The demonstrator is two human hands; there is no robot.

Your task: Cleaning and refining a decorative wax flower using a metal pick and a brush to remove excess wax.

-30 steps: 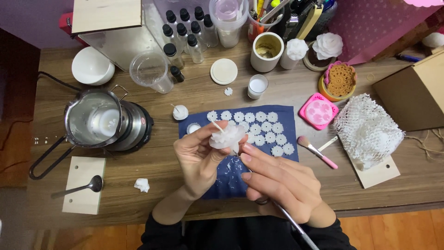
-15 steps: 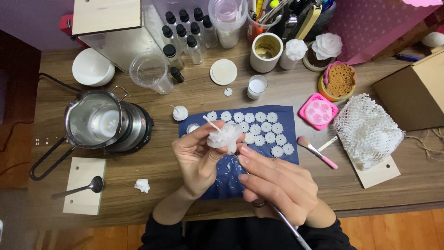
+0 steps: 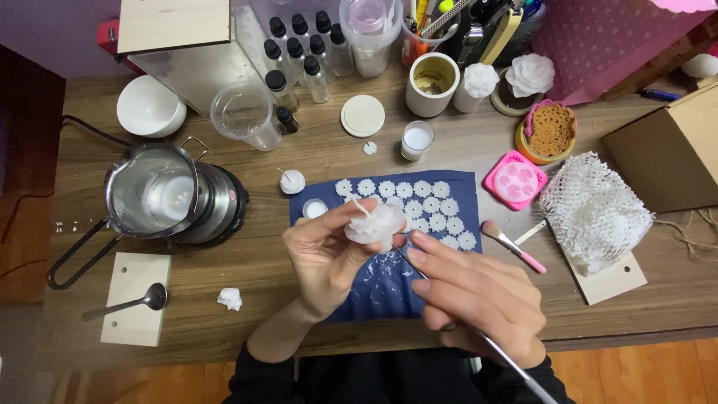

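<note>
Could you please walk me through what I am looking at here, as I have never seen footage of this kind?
This is one picture from a camera worn on a person's head, looking down at their own two bare hands over a wooden table. No machine is involved. The left hand holds up a white wax flower with a wick sticking out. The right hand holds a thin metal tool whose tip reaches towards the flower's underside. Beneath them lies a dark blue mat carrying rows of small white flower pieces. To the left stands a metal pot on a small heater. A spoon rests on a wooden board, and a pink brush lies right of the mat.
</note>
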